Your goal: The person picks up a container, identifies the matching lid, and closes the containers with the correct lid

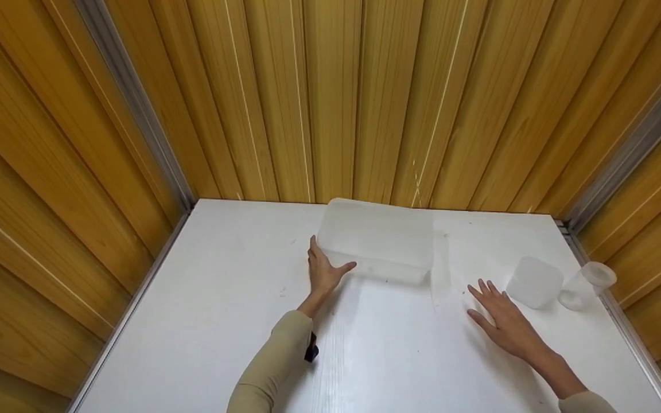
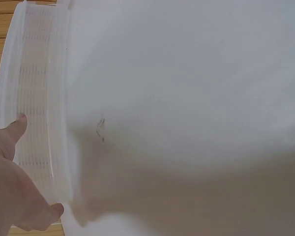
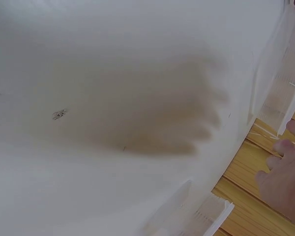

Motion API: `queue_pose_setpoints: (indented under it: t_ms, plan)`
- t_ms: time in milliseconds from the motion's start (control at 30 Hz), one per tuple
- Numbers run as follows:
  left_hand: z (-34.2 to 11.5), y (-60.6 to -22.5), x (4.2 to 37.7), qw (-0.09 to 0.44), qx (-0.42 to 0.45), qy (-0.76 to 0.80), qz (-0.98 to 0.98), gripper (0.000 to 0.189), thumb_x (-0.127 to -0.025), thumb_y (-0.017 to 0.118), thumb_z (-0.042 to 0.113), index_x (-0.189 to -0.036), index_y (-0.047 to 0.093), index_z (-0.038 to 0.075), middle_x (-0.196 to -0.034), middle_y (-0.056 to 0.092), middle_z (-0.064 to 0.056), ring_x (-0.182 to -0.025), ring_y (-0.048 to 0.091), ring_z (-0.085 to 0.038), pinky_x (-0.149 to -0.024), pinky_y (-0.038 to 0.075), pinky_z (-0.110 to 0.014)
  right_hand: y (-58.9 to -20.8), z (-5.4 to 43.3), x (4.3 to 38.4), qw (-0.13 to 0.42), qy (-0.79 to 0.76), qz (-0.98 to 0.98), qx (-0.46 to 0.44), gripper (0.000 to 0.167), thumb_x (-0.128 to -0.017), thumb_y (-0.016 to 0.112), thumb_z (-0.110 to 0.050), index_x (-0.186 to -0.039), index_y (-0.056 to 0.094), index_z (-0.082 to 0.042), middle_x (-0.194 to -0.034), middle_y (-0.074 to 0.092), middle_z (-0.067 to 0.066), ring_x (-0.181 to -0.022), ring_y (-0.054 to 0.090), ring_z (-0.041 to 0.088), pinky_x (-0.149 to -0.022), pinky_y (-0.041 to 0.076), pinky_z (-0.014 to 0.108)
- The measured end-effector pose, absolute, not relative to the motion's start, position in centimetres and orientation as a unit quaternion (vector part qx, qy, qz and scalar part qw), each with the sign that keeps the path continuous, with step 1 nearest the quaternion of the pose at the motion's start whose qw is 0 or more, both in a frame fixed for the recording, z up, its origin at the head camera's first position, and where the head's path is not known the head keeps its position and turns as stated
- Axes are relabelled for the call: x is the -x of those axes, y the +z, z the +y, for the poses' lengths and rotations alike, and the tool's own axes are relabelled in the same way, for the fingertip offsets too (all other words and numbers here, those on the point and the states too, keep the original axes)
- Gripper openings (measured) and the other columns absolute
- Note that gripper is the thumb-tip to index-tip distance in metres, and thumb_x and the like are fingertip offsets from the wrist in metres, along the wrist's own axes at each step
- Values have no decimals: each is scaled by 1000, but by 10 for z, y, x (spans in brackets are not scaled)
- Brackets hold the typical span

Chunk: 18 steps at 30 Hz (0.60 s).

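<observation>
A large translucent plastic box lies at the back of the white table, near the wall. My left hand holds its front left corner, thumb on the front side and fingers along the left side. The left wrist view shows that thumb against the ribbed side of the box. To the right of the box, my right hand hovers with spread fingers above the table, its shadow below. Just beyond it are a small square translucent container and a clear plastic jar.
The white table meets wood-patterned wall panels at the back. Metal edge strips run along the sides. The jar stands close to the table's right edge. A dark strap piece shows by the left sleeve.
</observation>
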<state>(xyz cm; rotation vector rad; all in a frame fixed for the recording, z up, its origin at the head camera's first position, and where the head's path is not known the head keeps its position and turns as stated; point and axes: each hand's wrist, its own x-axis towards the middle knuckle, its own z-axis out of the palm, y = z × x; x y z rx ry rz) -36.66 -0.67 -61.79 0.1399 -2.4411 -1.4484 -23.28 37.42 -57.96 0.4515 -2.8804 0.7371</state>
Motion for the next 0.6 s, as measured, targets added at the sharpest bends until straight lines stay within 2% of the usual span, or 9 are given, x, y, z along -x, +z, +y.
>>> queue_pose_setpoints:
  t_ms: [200,333,600]
  plan:
    - [3,-622,378,156,-46,-508,-846,120,-74,93,30,-161,13,8,-156,35,-25,-144,40,-43,-117,39,-56,-584,378,230,73,256,-952,-152,57,-103,61,-32,-151,49,-6,-159,37,30,-149,29,53,-117,24,69]
    - [11,-623,384,156,-73,-522,-835,111,-80,89,27,-160,15,6,-152,38,-27,-140,43,-45,-115,39,-56,-586,380,229,77,260,-950,-152,56,-102,62,-31,-151,49,-5,-158,37,31,-148,29,54,-115,24,71]
    - [20,-622,398,130,-131,-506,-843,102,-86,83,31,-158,19,0,-153,37,-28,-143,41,-43,-119,37,-52,-587,381,232,79,251,-954,-146,56,-102,61,-31,-151,49,-5,-158,37,30,-148,31,53,-116,25,69]
